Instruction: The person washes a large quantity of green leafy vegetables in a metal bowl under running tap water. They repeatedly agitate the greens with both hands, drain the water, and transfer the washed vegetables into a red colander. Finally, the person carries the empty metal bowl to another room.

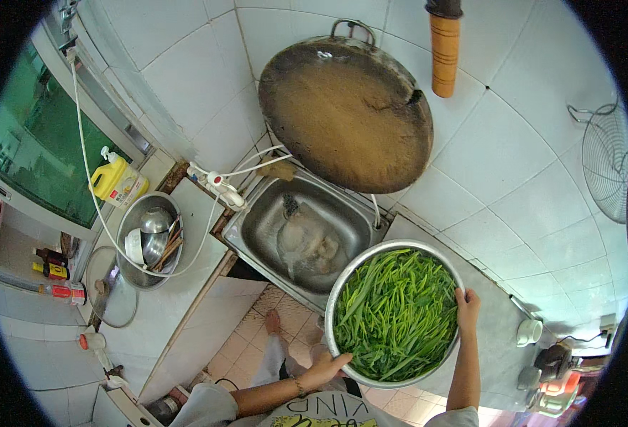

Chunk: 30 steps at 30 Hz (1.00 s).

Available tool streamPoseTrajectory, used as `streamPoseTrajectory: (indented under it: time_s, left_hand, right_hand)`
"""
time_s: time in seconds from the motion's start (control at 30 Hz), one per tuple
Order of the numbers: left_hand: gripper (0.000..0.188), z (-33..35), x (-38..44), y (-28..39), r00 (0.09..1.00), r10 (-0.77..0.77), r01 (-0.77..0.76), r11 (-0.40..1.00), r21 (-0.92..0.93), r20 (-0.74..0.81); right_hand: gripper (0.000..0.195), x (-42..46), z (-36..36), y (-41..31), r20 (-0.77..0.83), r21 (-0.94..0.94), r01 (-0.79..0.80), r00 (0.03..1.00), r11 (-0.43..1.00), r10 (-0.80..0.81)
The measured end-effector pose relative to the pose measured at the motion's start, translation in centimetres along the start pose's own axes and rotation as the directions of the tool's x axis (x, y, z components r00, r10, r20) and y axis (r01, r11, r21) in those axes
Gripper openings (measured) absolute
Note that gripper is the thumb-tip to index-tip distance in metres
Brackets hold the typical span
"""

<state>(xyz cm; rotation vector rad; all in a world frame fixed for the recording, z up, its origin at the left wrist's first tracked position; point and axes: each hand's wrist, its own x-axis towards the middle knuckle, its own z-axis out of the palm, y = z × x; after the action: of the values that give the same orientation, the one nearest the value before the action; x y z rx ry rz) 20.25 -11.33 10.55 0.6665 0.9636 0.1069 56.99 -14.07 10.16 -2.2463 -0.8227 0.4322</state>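
Note:
A wide metal basin [331, 320] full of long green leafy vegetables [397, 312] is held between both hands, close in front of my body. My left hand [324, 371] grips the near left rim, thumb over the edge. On the opposite side, my right hand [468, 307] grasps the right rim, its thumb on the edge. Fingers beneath the rim are mostly hidden. The basin overlaps the right corner of a stainless steel sink [255, 235]. A cloudy, wet patch with something dark at its upper end shows on the sink's bottom.
A large wok [346, 112] leans on the tiled wall behind the sink. On the left counter are a metal bowl of dishes and chopsticks [151, 240], a yellow detergent jug [116, 179] and a glass lid [112, 293]. A white cable [87, 160] hangs across. Cups [529, 332] stand right.

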Motion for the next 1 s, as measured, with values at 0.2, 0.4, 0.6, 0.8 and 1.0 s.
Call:
streamPoseTrajectory:
  time_s: [0.2,0.4,0.6,0.8,1.0]
  left_hand:
    - [0.043,2.8,1.7,-3.7,0.992,-0.028,0.056,0.971,-0.234,0.122]
    - [0.048,1.1,1.0,-2.5,0.902,-0.206,0.191,0.979,0.078,0.380]
    - [0.046,-0.7,-6.5,6.4,0.988,0.152,-0.148,0.862,0.485,0.032]
    - [0.061,5.1,1.1,10.9,0.717,0.607,-0.487,0.085,0.869,0.342]
    - [0.068,6.0,8.0,8.2,0.817,0.448,-0.346,-0.126,0.930,0.364]
  right_hand:
    - [0.029,2.6,-1.1,0.3,0.045,0.006,0.091,0.995,0.996,-0.091]
    - [0.036,3.5,-2.0,-1.4,0.151,-0.098,0.011,0.989,0.995,0.003]
    - [0.058,-5.9,-1.1,-12.5,0.148,-0.272,0.512,0.859,0.815,-0.490]
    - [0.072,-12.9,6.7,-10.9,0.246,-0.570,0.357,0.933,0.740,-0.261]
    - [0.065,-12.5,8.2,-7.4,0.217,-0.517,0.375,0.927,0.769,-0.307]
